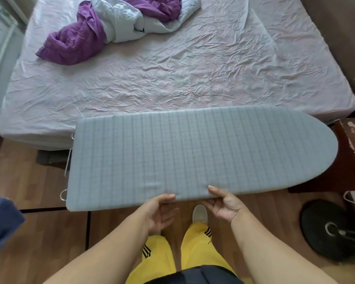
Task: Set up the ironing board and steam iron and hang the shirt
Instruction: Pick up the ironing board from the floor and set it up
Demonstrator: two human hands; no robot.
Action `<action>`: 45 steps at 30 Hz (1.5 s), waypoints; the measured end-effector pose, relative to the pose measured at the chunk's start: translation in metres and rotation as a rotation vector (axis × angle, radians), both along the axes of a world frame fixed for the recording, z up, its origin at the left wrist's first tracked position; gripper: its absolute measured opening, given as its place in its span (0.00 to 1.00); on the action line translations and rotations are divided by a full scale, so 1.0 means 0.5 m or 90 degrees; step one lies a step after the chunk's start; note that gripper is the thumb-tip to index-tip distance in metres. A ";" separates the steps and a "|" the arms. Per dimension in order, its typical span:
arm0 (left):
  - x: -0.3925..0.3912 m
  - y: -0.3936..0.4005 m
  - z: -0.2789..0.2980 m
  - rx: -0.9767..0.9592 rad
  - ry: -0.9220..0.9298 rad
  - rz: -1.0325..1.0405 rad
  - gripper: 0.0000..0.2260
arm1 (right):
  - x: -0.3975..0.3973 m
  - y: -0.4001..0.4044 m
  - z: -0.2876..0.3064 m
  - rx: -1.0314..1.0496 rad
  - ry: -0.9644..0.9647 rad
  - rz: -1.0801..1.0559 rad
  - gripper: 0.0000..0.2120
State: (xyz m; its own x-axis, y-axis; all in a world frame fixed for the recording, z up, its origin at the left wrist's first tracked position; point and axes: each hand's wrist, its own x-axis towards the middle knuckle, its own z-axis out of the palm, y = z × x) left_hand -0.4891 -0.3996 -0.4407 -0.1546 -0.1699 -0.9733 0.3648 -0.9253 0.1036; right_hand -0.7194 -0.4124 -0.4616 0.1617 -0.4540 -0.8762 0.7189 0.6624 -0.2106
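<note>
Gripping ironing board [193,154] near edge, left hand [160,212], right hand [225,206], no legible writing

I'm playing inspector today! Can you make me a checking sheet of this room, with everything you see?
Surface: wooden floor; wrinkled pink sheet on the bed.
Job's things: grey ironing board, top up, between bed and person; no iron or hanger seen.
Clutter: purple and white bedding bunched on the bed; black round stand base on the floor, right.
Hands: left hand and right hand grip the board's near edge, thumbs on top.
Cables: only a thin cord at the board's left end.
Surroundings: brown cabinet, right.
</note>
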 end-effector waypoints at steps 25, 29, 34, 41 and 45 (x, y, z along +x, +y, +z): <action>0.084 -0.101 -0.019 -0.053 0.035 0.126 0.14 | 0.086 -0.103 -0.001 -0.033 0.026 0.002 0.30; 0.086 -0.098 -0.007 -0.043 0.021 0.086 0.19 | 0.083 -0.096 0.008 -0.023 0.038 0.057 0.32; 0.080 -0.093 0.019 -0.013 -0.077 -0.043 0.20 | 0.077 -0.085 0.039 0.054 0.106 0.215 0.27; 0.067 -0.113 0.097 -0.051 -0.216 -0.283 0.15 | 0.093 -0.132 0.090 0.146 0.105 0.453 0.26; 0.089 -0.157 0.106 -0.261 -0.352 -0.057 0.11 | 0.118 -0.153 0.108 0.114 0.115 0.536 0.20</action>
State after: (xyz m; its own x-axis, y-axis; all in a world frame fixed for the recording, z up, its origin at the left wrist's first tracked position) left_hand -0.4444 -0.4780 -0.3876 0.3153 -0.5500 -0.7734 0.0820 -0.7961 0.5996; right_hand -0.6604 -0.4891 -0.4074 0.2333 -0.0992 -0.9673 -0.0576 0.9916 -0.1156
